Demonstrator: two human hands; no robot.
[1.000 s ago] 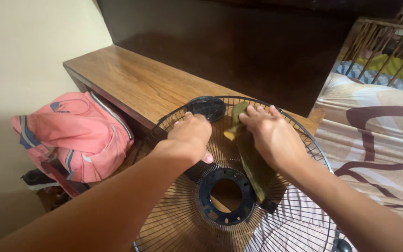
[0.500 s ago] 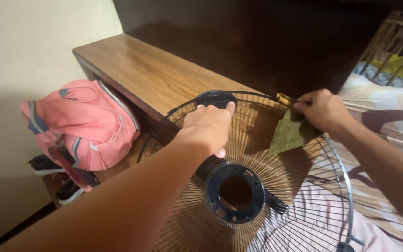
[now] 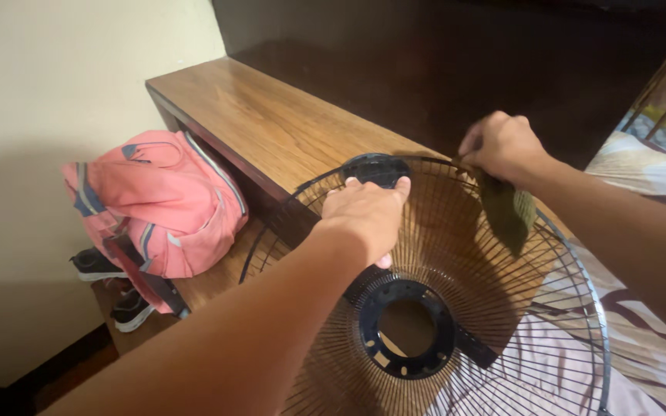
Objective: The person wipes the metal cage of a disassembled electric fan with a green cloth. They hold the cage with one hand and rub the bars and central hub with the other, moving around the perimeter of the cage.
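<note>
Head camera is showing a pink backpack [image 3: 163, 204] at nine o'clock beside the wooden surface [image 3: 271, 127]. Left hand [image 3: 368, 216] is gripping the black fan grille [image 3: 456, 308] near its top rim; right hand [image 3: 502, 146], at two o'clock, is pinching a green cloth [image 3: 509, 212] against the wires.

Fan grille [image 3: 456, 254]: round black wire guard, thin spokes running out from a black plastic hub ring with an open centre; dished side facing up, tilted, its far rim leaning against the wooden worktop [image 3: 271, 127].
Grille position: centre to right, near side of the scene.
Cloth [image 3: 506, 212]: dark olive-green rag, crumpled, hanging over the grille's far-right rim, draping down inside the wires.
</note>
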